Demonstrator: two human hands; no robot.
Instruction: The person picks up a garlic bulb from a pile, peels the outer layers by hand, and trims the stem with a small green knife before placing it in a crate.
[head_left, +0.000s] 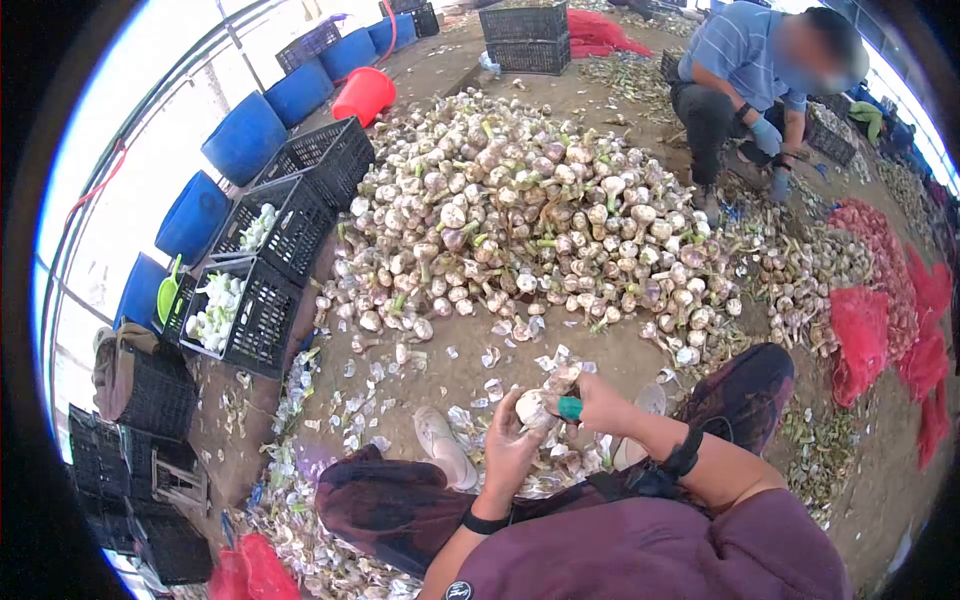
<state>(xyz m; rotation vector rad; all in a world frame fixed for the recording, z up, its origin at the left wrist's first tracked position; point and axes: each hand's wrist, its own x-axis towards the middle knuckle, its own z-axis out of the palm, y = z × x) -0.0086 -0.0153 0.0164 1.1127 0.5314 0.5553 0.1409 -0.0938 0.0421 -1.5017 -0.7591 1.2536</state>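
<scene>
A whitish garlic bulb (533,408) is held between my two hands, low in the middle of the view. My left hand (508,440) curls its fingers and thumb around the bulb's left side. Closed at the bulb's right side is my right hand (603,405), with brownish loose skin at its fingertips. A short green piece (570,408) shows at the right thumb; I cannot tell if it is a thumb cover or a handle. Directly ahead lies a large heap of garlic bulbs (520,210), many with stems. Papery peelings (470,420) litter the ground around my shoes.
On the left, a black crate (265,320) holds white peeled garlic, near a green scoop (168,292). Blue barrels (245,138) and a red bucket (364,96) stand behind. A gloved co-worker (745,90) squats at back right. Red mesh sacks (860,330) lie right.
</scene>
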